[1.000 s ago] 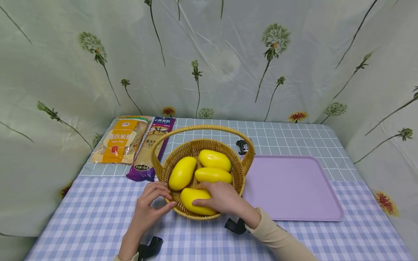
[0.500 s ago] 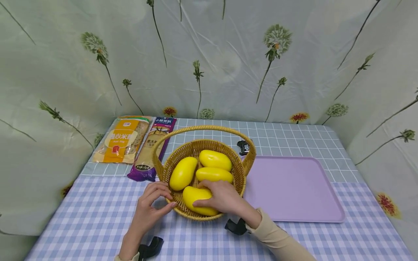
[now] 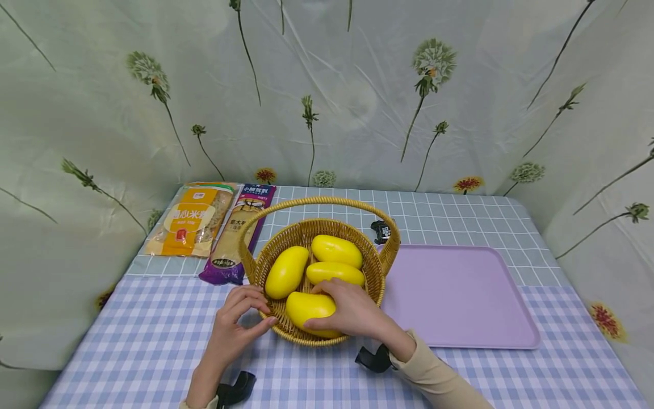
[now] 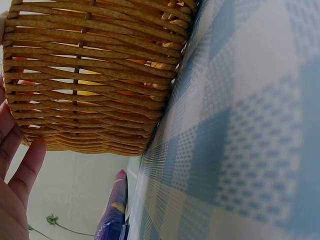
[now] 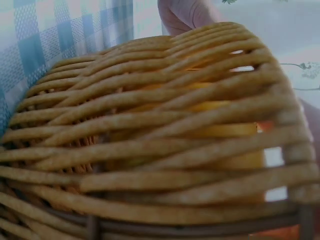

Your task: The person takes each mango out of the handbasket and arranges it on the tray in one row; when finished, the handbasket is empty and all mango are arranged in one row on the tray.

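Note:
A brown wicker basket [image 3: 380, 289] with a tall arched handle holds several yellow mangoes, including one at the left [image 3: 286, 272]. My left hand [image 3: 235, 324] holds the basket's near-left rim between thumb and fingers. In the left wrist view, the fingers [image 4: 31, 167] reach the edge of the woven wall. Inside the basket, my right hand [image 3: 352, 309] grips the nearest mango [image 3: 309, 307], its thumb across the near side and fingers over the far side. The right end of that mango is hidden under the palm. The right wrist view is mostly filled by the basket's wall [image 5: 150, 150].
Right of the basket lies a flat lilac tray [image 3: 460, 295]. To the left are an orange food packet [image 3: 189, 218] and a purple pasta packet [image 3: 237, 233]. A small black item [image 3: 380, 230] sits behind the basket's right side. A checked cloth [image 3: 168, 329] covers the table.
My right hand has shifted slightly to the right and up over the nearest mango, showing a little more of it. The left hand and the basket stay in place.

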Motion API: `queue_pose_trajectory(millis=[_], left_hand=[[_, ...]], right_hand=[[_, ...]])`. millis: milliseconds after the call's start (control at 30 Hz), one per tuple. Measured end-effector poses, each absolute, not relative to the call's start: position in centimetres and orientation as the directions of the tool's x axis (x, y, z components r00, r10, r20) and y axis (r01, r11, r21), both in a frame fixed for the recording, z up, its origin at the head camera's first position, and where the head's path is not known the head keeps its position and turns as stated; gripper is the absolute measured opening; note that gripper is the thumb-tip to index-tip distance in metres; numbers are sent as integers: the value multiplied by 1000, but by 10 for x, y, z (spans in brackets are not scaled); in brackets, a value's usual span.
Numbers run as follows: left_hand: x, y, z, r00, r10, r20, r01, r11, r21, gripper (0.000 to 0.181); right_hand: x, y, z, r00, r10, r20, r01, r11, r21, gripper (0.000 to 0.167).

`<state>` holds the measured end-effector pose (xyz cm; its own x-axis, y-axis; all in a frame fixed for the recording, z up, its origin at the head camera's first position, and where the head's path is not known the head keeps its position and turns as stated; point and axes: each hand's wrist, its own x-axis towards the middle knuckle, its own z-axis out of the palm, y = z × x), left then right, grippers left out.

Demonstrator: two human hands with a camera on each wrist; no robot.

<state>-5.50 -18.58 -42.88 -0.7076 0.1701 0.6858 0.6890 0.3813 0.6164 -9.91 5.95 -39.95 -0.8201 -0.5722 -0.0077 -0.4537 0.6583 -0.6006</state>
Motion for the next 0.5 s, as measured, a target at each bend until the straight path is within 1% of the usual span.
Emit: queue_pose_trajectory(millis=[167, 367, 500], left_hand=[[-55, -185, -428, -709, 174, 683, 688, 380, 617, 28], [-55, -185, -427, -705, 176, 687, 693, 381, 613, 27], [-54, -185, -427, -701, 177, 691, 697, 380, 609, 27]], right_hand=[[-100, 62, -402, -817, -577, -3, -458, 652, -604, 52], [-97, 63, -399, -839, -543, 33, -436, 634, -638, 58], [-94, 66, -397, -860, -506, 74, -413, 602, -684, 61]])
